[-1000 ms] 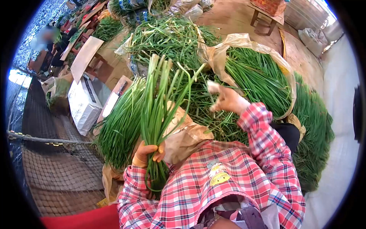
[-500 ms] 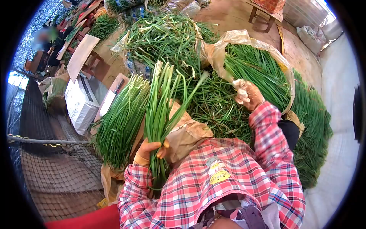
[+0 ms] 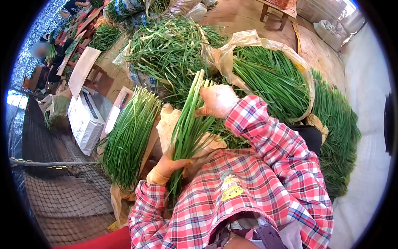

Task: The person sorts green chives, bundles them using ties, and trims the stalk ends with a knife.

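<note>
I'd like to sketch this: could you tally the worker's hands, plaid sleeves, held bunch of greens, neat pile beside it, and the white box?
Hands: 2 (left hand, right hand)
Plaid sleeves: 2 (left sleeve, right sleeve)
Held bunch: 1
Neat pile: 1
White box: 1
Total: 7

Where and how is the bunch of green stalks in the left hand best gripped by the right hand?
Probably by the upper stems, just below the pale ends, coming from the right. The bunch slants up to the right, its stems gathered narrowly there, while the left hand wraps its leafy lower part.
</note>
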The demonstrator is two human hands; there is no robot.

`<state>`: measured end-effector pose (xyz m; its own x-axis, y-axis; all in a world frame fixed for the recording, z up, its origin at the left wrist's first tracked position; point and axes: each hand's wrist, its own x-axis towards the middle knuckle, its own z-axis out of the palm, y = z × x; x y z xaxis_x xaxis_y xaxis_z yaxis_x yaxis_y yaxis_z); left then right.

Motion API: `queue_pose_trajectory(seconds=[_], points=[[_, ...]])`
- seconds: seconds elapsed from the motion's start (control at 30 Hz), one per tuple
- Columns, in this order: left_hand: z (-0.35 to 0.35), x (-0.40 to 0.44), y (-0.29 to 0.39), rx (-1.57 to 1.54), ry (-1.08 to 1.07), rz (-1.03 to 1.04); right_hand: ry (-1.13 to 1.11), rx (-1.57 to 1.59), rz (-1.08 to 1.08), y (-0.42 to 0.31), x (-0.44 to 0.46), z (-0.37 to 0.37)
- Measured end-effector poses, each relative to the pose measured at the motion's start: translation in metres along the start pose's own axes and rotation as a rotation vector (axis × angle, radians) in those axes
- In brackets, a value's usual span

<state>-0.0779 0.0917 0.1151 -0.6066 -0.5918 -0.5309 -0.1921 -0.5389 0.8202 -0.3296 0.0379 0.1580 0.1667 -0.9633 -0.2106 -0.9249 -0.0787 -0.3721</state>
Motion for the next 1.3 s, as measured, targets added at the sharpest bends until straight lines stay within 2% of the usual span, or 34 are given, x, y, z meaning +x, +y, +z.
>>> queue_pose_trajectory(seconds=[0.2, 0.3, 0.37, 0.4, 0.43, 0.47, 0.53, 0.57, 0.6, 0.63, 0.67, 0.7, 0.73, 0.77, 0.8, 0.83, 0.87, 0.93, 1.0, 1.07, 1.1, 1.17, 1.27, 1.3], points=[[0.001, 0.006, -0.007, 0.061, 0.067, 0.048, -0.036, 0.129, -0.106, 0.005, 0.007, 0.042], [0.0, 0.009, -0.007, -0.016, 0.06, 0.013, 0.174, 0.021, 0.016, 0.012, 0.008, 0.042], [-0.003, 0.0, -0.004, -0.056, 0.019, 0.018, 0.32, -0.147, 0.286, 0.062, 0.03, 0.059], [-0.006, -0.004, -0.001, -0.093, -0.024, 0.032, 0.352, -0.197, 0.295, 0.082, 0.02, 0.043], [-0.01, -0.01, -0.001, -0.056, 0.004, 0.024, 0.447, 0.15, 0.408, 0.126, 0.02, 0.048], [-0.019, -0.014, -0.006, -0.057, 0.007, 0.023, 0.237, -0.447, 0.422, 0.144, 0.015, 0.031], [-0.037, -0.021, -0.017, -0.212, 0.043, 0.055, 0.235, -0.101, 0.608, 0.18, -0.003, 0.033], [-0.04, -0.023, -0.018, -0.23, 0.056, 0.092, -0.32, -0.139, 0.772, 0.175, 0.003, 0.038], [-0.038, -0.025, -0.014, -0.228, 0.06, 0.093, -0.332, -0.206, 0.598, 0.189, -0.003, 0.079], [-0.033, -0.025, -0.009, -0.234, 0.08, 0.114, -0.438, -0.053, 0.53, 0.153, -0.025, 0.065], [-0.03, -0.022, -0.005, -0.243, 0.097, 0.136, -0.205, 0.042, 0.397, 0.147, -0.03, 0.075], [-0.028, -0.02, -0.003, -0.226, 0.084, 0.101, -0.196, 0.204, 0.342, 0.13, -0.027, 0.06], [-0.026, -0.017, -0.002, -0.221, 0.079, 0.103, -0.078, 0.656, 0.465, 0.116, -0.021, 0.053], [-0.021, -0.015, 0.0, -0.124, 0.095, 0.059, 0.17, 0.941, 0.421, 0.097, -0.024, 0.037], [-0.015, -0.012, 0.004, -0.025, 0.11, 0.019, 0.293, 1.039, 0.26, 0.094, -0.016, 0.031], [-0.009, -0.011, 0.008, 0.019, 0.127, 0.016, 0.409, 0.713, 0.237, 0.067, -0.021, 0.003], [-0.008, -0.008, 0.008, 0.032, 0.116, 0.016, 0.256, 0.511, 0.24, 0.056, -0.016, -0.009], [-0.007, -0.001, 0.0, 0.151, 0.055, 0.113, 0.126, 0.077, 0.123, 0.042, 0.001, -0.004], [-0.007, 0.002, -0.002, 0.158, 0.028, 0.106, -0.061, -0.049, 0.165, 0.032, 0.015, 0.002], [-0.007, 0.004, -0.007, 0.202, 0.09, 0.108, -0.09, -0.055, 0.191, 0.058, 0.037, 0.028], [-0.003, 0.001, 0.0, 0.22, 0.104, 0.095, 0.174, 0.345, 0.061, 0.104, 0.067, 0.075], [-0.006, -0.006, 0.002, 0.177, 0.101, 0.069, 0.434, 0.745, -0.07, 0.143, 0.059, 0.089], [-0.007, -0.016, 0.011, 0.09, 0.111, 0.017, 0.174, 0.869, 0.828, 0.141, -0.002, 0.003], [-0.008, -0.017, 0.012, 0.041, 0.151, 0.031, 0.175, 0.865, 0.82, 0.136, -0.003, 0.005]])
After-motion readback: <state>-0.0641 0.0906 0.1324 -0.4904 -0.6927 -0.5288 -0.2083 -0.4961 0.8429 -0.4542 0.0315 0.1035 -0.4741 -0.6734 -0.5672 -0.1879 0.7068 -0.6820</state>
